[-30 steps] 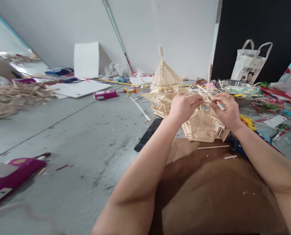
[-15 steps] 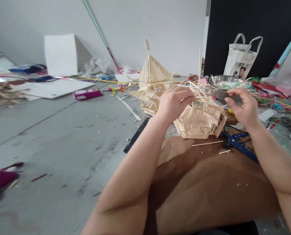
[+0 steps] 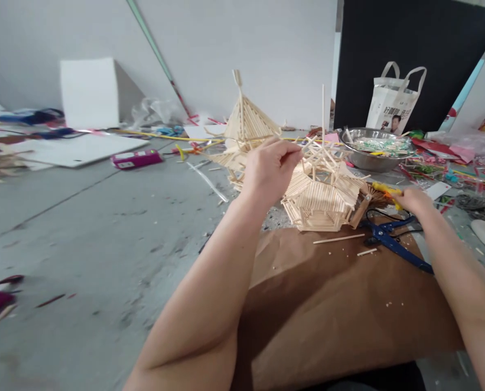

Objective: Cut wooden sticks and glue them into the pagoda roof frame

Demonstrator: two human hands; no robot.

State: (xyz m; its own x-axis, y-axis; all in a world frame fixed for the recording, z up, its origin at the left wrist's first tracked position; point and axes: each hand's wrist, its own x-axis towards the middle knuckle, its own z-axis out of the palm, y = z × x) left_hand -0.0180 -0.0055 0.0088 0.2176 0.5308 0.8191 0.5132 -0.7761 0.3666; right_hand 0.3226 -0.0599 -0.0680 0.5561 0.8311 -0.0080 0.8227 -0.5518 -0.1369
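Observation:
In the middle stands a small pavilion model (image 3: 321,198) of thin wooden sticks, with slatted roof panels and a tall upright stick. My left hand (image 3: 269,168) is at its upper left, fingers pinched around what looks like a thin wooden stick (image 3: 308,145); the fingertips partly hide it. Off to the right, my right hand (image 3: 417,201) is closed on the end of a yellow tool with an orange part, which looks like a glue gun (image 3: 386,190). Behind my left hand rises a taller stick pavilion (image 3: 248,122) with a pointed roof, partly covered.
Blue pliers (image 3: 397,245) and loose sticks (image 3: 339,239) lie on brown paper (image 3: 348,315). A metal bowl (image 3: 372,162) holds many small sticks. Behind it is a white bag (image 3: 392,106). Plastic scraps litter the right side; a purple box (image 3: 136,158) lies left.
My right hand has moved down from beside the model's top and taken hold of the yellow glue gun. My left hand stays pinched near the model's top. The view has shifted slightly right.

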